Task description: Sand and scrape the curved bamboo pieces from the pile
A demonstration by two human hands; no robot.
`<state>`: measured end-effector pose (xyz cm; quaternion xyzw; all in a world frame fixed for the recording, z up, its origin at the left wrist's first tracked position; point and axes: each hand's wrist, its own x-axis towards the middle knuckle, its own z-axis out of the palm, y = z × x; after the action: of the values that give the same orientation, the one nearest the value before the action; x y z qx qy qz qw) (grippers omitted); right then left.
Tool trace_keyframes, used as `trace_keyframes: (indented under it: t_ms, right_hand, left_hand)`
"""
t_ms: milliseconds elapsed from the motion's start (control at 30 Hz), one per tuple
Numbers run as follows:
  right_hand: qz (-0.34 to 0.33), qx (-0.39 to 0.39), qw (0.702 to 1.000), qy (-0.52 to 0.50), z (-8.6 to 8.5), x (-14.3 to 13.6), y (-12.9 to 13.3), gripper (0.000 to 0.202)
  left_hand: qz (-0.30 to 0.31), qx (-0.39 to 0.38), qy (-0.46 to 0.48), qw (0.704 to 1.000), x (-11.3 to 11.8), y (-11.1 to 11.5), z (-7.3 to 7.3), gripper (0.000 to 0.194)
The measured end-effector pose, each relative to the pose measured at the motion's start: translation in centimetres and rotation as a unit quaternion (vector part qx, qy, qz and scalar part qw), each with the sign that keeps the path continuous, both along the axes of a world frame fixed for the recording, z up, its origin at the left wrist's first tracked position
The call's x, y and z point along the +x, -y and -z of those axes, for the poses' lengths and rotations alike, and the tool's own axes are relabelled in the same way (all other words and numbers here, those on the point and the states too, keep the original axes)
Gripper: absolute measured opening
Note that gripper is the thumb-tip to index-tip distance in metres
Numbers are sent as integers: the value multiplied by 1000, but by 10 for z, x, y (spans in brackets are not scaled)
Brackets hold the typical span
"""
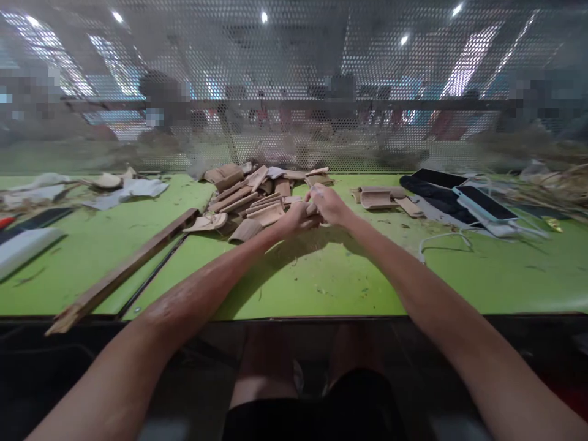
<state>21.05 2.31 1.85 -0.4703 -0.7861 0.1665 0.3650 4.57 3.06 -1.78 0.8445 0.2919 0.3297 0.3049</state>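
Note:
In the head view my left hand [296,218] and my right hand [327,204] meet above the green tabletop [321,282], beside a pile of curved tan pieces [229,197] that look like wood or bamboo. Both have their fingers curled in. My left hand appears wrapped around a small tan piece [312,209], mostly covered by the fingers. Whatever my right hand pinches against it is too small and blurred to name. Right of my hands lies a short stack of similar curved pieces [375,198].
A long wooden strip [128,264] slants over the table's front edge at left. White paper [128,191] lies at the far left. Phones [485,203], a dark cloth [436,196] and a white cable [443,236] sit at right. A perforated screen [285,135] closes off the back.

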Motion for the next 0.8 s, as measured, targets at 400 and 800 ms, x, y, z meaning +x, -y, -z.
trace_keyframes:
  t_ms: [400,800]
  right_hand:
    - [77,-3,997,10,9,15,-12,27]
    - [36,46,998,-31,9,5,-4,36]
  left_hand:
    - [29,26,3,999,-5,8,-10,24]
    - [23,-20,9,1000,0,8,-6,23]
